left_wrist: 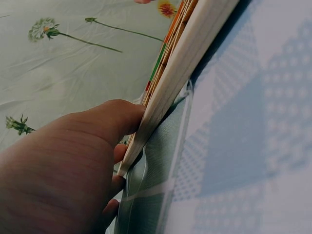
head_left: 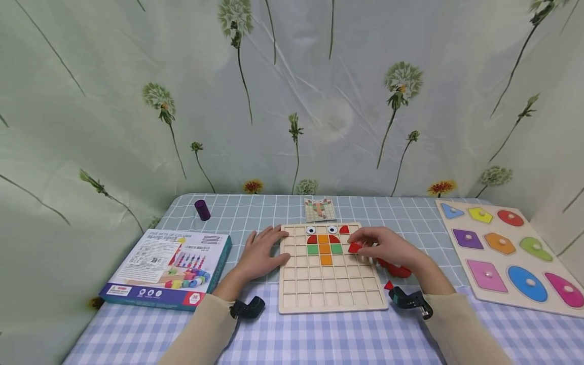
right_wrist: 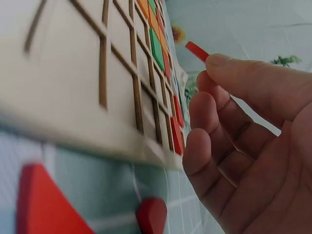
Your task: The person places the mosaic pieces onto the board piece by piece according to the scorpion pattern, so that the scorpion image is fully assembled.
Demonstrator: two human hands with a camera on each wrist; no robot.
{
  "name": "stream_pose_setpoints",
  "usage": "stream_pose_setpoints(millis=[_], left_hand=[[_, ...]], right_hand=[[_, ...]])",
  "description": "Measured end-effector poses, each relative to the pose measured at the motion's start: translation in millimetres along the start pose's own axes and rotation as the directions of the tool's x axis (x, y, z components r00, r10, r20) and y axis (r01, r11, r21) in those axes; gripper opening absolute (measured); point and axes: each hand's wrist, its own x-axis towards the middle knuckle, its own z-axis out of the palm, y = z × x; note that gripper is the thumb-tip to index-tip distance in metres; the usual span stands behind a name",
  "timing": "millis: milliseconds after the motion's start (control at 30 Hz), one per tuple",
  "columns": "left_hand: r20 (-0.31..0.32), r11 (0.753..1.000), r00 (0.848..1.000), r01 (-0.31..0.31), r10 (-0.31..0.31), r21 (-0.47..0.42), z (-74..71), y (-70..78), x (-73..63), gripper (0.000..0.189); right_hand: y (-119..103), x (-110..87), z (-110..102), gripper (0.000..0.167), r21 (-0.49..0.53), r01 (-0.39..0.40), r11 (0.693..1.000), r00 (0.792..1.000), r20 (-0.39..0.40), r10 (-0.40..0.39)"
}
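Big dandelions are printed on the pale cloth (head_left: 283,76) behind the table (head_left: 255,344), which has a checked cover. Out at the fingertips of the right hand (head_left: 388,248) is a small red piece (head_left: 354,248), pinched by the thumb and a finger, and the right wrist view shows it up in the air, over the right side of the wooden grid board (head_left: 333,291). Left of this pinch, orange tiles (head_left: 324,248), green tiles (head_left: 312,249) and two round eyes (head_left: 311,230) sit in the squares. Just past the pinch is another red piece with a curved side (head_left: 344,229). Under the right wrist lie loose red pieces (head_left: 399,270), and nearer the person is a red triangle (head_left: 389,285). On the other side, the left hand (head_left: 262,256) has its fingers spread and touches the left edge of the board. Beyond both hands is a card (head_left: 320,209) with a colored picture on squares. Left of the left hand, a box (head_left: 169,268) says "FIVE SETS OF COLUMN" at the top; its next line and the small print are too blurry to read
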Motion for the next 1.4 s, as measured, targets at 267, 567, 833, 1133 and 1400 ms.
stream_pose_setpoints(millis=[267, 567, 833, 1133, 1400], left_hand=[[0.006, 1.000, 1.000, 0.005, -0.005, 0.006, -0.9, 0.4, 0.9, 0.058], [0.015, 1.000, 1.000, 0.005, -0.005, 0.001, -2.1, -0.2, -0.4, 0.058], [0.008, 1.000, 1.000, 0.004, -0.004, -0.002, -1.0, -0.2, 1.0, 0.058], [0.010, 1.000, 1.000, -0.005, 0.005, -0.003, -1.6, 0.5, 0.9, 0.058], [0.003, 1.000, 1.000, -0.009, 0.009, -0.002, -2.1, 1.6, 0.6, 0.057]], right_hand=[[-9, 5.1, 12, 0.024, -0.009, 0.001, 1.000, 0.999, 0.047, -0.001], [-14, 6.9, 25, 0.020, -0.091, 0.052, 0.994, 0.998, 0.046, -0.048], [-10, 8.2, 28, 0.021, -0.091, 0.137, 0.986, 0.990, 0.051, -0.133], [-10, 7.8, 30, 0.023, -0.093, 0.112, 0.989, 0.993, 0.038, -0.109], [-9, 8.6, 32, 0.020, -0.097, 0.097, 0.991, 0.995, 0.007, -0.097]])
